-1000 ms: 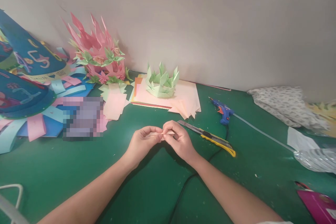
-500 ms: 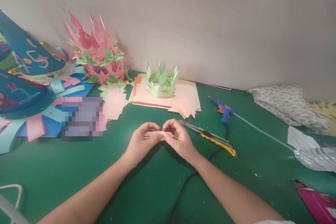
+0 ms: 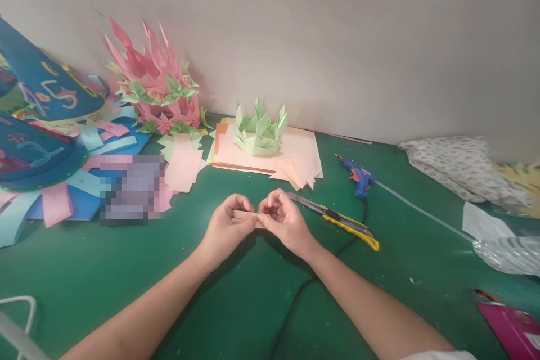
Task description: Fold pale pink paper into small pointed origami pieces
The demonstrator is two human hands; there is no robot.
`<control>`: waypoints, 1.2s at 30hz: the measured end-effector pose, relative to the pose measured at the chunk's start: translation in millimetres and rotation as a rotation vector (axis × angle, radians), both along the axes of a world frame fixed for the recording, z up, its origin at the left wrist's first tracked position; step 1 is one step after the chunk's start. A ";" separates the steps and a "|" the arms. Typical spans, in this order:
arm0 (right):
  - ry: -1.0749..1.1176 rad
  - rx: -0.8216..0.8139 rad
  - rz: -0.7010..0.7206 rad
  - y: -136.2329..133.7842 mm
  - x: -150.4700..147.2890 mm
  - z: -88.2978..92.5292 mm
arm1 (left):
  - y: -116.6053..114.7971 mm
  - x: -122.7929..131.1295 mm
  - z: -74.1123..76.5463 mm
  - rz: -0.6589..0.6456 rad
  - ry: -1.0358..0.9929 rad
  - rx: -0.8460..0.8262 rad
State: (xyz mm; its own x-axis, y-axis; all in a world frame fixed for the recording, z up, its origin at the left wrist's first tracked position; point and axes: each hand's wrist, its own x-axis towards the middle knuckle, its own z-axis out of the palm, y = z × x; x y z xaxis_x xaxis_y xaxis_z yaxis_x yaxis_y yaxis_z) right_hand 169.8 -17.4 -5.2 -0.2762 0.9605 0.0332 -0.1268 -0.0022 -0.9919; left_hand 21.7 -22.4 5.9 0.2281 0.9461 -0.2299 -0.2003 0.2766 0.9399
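Between my two hands is a small folded piece of pale pink paper (image 3: 244, 215), held a little above the green table. My left hand (image 3: 230, 228) pinches it from the left, thumb on the near side. From the right, my right hand (image 3: 283, 222) presses its thumb on the near edge, its other fingers curled. Part of the paper is hidden by the fingers. A yellow utility knife (image 3: 348, 225) lies just right of my right hand. Beyond the hands, a light green paper crown (image 3: 259, 132) stands on a stack of paper sheets (image 3: 301, 146).
A blue glue gun (image 3: 358, 175) with a long glue stick (image 3: 422, 211) lies to the right, its black cord (image 3: 291, 309) trailing forward. Pink paper crowns (image 3: 156, 73) and blue cone hats (image 3: 54, 79) stand left. Plastic wrapping (image 3: 506, 256) lies at the right edge.
My right hand has shifted very slightly left along the paper. The paper now shows less on the right side, and the thumbs stay close together.
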 end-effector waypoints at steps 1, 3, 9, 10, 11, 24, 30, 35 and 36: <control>0.008 0.000 0.000 0.8 1.0 0.3 | 0.3 -0.7 0.2 -0.001 -0.009 -0.004; 0.021 0.011 -0.019 2.6 3.6 1.5 | 1.1 -2.5 0.8 -0.005 -0.008 -0.023; 0.060 0.057 -0.072 4.9 7.2 1.9 | 3.3 -5.3 1.4 -0.008 0.044 -0.069; 0.044 0.070 -0.079 4.4 6.6 0.8 | 3.4 -5.3 1.4 -0.005 0.031 -0.063; 0.020 0.080 -0.085 3.9 6.0 -0.4 | 3.4 -5.1 1.4 0.000 0.012 -0.059; -0.382 0.456 -0.231 -4.3 2.4 6.8 | 2.3 -3.9 -2.4 0.029 0.212 0.215; -0.372 0.504 -0.243 -6.0 1.2 5.5 | 1.6 -2.3 0.0 -0.065 -0.012 0.172; -0.375 0.524 -0.236 -7.3 1.9 5.2 | 0.6 -2.0 2.6 -0.114 -0.137 0.147; -0.394 0.539 -0.235 -7.3 2.4 5.8 | 0.5 -2.2 3.2 -0.122 -0.143 0.150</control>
